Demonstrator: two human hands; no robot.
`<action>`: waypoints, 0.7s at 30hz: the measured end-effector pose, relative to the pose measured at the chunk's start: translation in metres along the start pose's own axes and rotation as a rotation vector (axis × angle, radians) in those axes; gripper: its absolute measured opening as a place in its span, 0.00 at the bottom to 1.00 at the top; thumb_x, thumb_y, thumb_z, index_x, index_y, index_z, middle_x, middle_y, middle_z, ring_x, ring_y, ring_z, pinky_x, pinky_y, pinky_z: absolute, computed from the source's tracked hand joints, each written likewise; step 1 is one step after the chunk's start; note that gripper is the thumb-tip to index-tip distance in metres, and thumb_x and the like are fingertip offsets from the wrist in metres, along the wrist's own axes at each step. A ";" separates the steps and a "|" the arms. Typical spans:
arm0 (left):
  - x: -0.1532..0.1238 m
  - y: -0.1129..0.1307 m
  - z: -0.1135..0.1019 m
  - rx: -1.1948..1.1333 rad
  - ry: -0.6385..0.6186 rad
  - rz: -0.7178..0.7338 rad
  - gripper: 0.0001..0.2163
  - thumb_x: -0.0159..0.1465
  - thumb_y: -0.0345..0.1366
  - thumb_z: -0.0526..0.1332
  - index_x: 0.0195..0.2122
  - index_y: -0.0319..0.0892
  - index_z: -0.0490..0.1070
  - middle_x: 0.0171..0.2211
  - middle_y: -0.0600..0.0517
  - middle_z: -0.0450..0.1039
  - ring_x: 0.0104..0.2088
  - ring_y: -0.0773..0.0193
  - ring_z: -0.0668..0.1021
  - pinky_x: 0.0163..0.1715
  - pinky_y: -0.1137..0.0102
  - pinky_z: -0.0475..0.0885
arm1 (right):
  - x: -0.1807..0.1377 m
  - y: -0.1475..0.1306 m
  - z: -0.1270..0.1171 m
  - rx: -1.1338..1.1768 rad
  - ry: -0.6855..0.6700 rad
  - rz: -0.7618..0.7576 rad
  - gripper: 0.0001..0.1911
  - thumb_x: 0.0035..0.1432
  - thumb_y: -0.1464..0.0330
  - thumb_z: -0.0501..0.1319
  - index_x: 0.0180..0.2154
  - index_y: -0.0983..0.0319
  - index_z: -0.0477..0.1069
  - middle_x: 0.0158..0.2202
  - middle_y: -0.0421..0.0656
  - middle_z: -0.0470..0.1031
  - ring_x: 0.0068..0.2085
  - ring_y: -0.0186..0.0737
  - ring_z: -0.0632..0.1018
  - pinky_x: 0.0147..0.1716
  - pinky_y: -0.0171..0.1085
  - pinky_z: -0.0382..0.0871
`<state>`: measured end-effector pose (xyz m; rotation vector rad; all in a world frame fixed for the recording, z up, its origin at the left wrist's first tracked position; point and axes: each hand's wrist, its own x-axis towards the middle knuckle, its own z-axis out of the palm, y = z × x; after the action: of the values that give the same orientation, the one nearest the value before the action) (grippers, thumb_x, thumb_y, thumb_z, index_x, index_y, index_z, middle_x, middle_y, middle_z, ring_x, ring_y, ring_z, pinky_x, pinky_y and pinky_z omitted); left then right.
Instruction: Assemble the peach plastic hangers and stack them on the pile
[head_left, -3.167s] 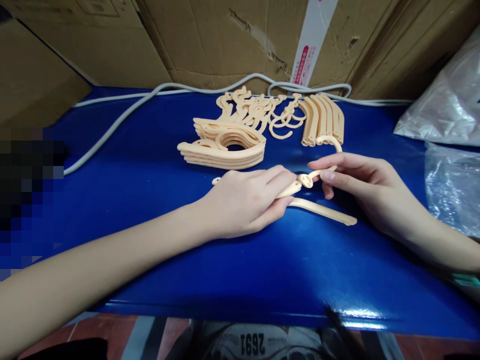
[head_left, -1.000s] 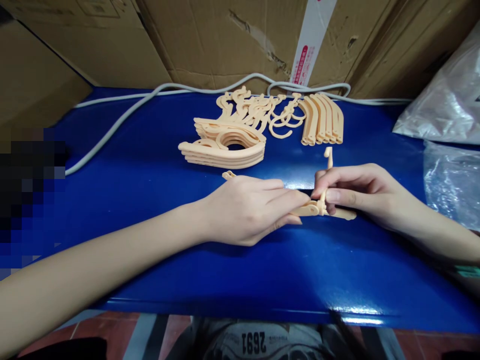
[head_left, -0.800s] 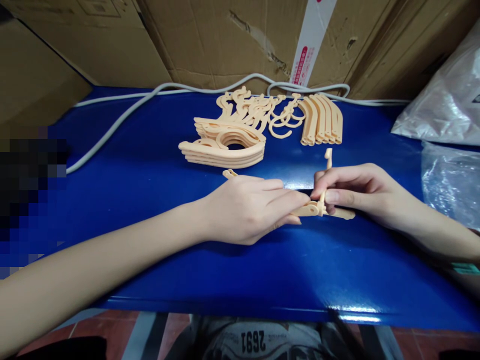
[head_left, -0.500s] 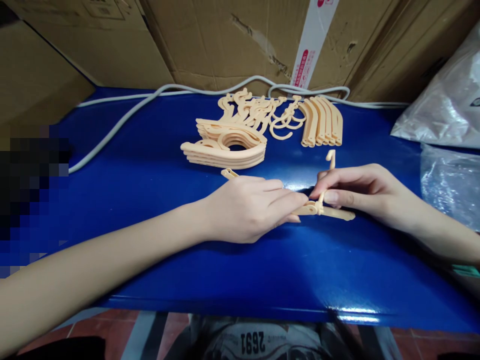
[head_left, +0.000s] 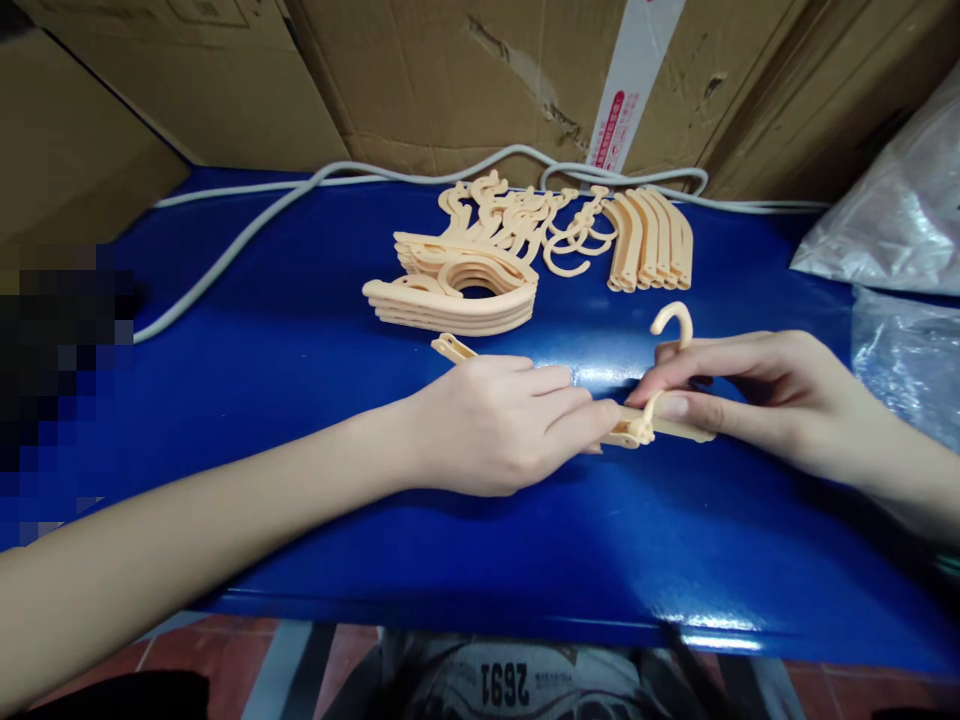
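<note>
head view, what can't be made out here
All in the head view:
Middle of the pale strip: under the left hand.
Middle of the hook: covered by the right hand.
Upper plastic bag: cut off by the right edge.
Fine print on the white tape: too small.

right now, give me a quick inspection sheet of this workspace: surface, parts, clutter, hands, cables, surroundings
Surface: glossy blue table, reflecting light near the hands.
Parts: a stack of curved pale pieces, a jumble of curved pieces and hooks behind it, a row of pale arms to the right.
Clutter: bulging plastic bag and clear plastic at the right.
Left hand: closed over a pale bar.
Right hand: pinching a pale hook at the bar's end.
Cables: white cable along the back and left, apart from both hands; ends not visible.
Surroundings: cardboard behind; left edge pixelated.
</note>
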<state>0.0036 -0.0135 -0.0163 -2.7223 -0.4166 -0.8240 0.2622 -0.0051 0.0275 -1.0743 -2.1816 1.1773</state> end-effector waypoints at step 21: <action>-0.001 0.001 0.006 0.142 -0.025 -0.065 0.15 0.79 0.37 0.51 0.49 0.34 0.74 0.32 0.54 0.82 0.29 0.68 0.82 0.25 0.70 0.68 | -0.007 -0.007 0.006 -0.389 0.189 -0.220 0.10 0.67 0.62 0.62 0.41 0.55 0.82 0.31 0.41 0.82 0.30 0.41 0.79 0.30 0.40 0.67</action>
<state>0.0060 -0.0129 -0.0219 -2.6023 -0.5499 -0.7473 0.2596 -0.0154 0.0297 -1.0105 -2.3570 0.5454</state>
